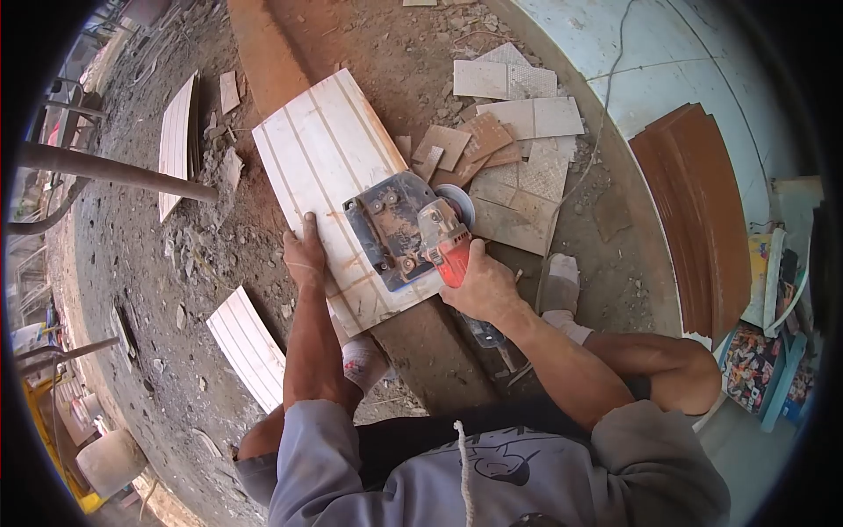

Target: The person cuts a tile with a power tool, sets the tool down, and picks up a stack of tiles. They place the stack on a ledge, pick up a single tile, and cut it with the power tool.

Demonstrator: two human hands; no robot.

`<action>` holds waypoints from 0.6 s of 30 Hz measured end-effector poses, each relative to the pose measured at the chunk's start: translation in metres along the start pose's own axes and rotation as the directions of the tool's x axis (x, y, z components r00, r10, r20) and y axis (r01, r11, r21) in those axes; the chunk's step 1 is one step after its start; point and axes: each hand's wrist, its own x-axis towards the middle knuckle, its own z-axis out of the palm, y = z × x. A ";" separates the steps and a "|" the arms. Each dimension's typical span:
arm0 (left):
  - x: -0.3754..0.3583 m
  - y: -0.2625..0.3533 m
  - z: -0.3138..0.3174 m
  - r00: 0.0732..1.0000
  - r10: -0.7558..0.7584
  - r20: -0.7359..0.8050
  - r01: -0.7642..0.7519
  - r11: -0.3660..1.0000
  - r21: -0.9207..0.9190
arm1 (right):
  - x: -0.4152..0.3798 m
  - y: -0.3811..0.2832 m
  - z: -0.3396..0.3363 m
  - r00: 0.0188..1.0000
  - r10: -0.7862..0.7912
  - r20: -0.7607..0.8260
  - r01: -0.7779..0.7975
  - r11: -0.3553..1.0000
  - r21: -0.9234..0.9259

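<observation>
A large pale tile (309, 140) with parallel brownish lines lies across a wooden beam (435, 351) in front of me. My left hand (305, 253) grips its left edge, thumb on top and the other fingers hidden beneath. On the tile's right part sits a dark, dusty base plate (386, 227) with a red angle grinder (452, 255) mounted on it. My right hand (486, 285) is wrapped round the grinder's red body. The round disc (457, 204) shows at the tile's right edge.
Broken tile pieces (531, 119) are heaped beyond the grinder. Brown tiles (694, 220) are stacked at the right. More striped tiles (250, 347) lie on the rubble-strewn ground at the left, near a metal pole (123, 171). A dark blue tool (487, 338) lies below my right forearm.
</observation>
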 end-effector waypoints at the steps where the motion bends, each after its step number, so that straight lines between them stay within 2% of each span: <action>1: -0.001 0.000 0.000 1.000 0.007 0.002 -0.007 1.000 -0.021 | -0.008 0.005 0.002 1.000 -0.002 -0.003 0.002 1.000 -0.004; 9: 0.001 -0.004 -0.001 1.000 -0.007 0.019 0.008 1.000 -0.026 | -0.064 0.044 0.020 1.000 0.010 -0.010 -0.010 0.998 0.066; 11: -0.001 0.000 -0.003 0.999 -0.030 0.012 0.028 0.994 0.108 | -0.074 0.053 0.025 0.999 0.007 -0.054 -0.003 0.997 0.072; 12: -0.005 0.007 -0.006 1.000 -0.024 0.007 0.023 0.995 0.102 | -0.076 0.053 0.022 0.998 0.002 -0.062 0.002 0.997 0.072; 14: -0.015 0.020 -0.013 0.993 -0.112 -0.019 0.114 0.970 0.217 | -0.083 0.051 0.012 0.998 0.051 -0.033 -0.047 0.993 0.108; 18: -0.016 0.011 -0.007 0.996 -0.055 -0.068 0.068 0.978 0.195 | -0.091 0.056 -0.006 0.992 0.044 -0.121 -0.022 0.984 0.179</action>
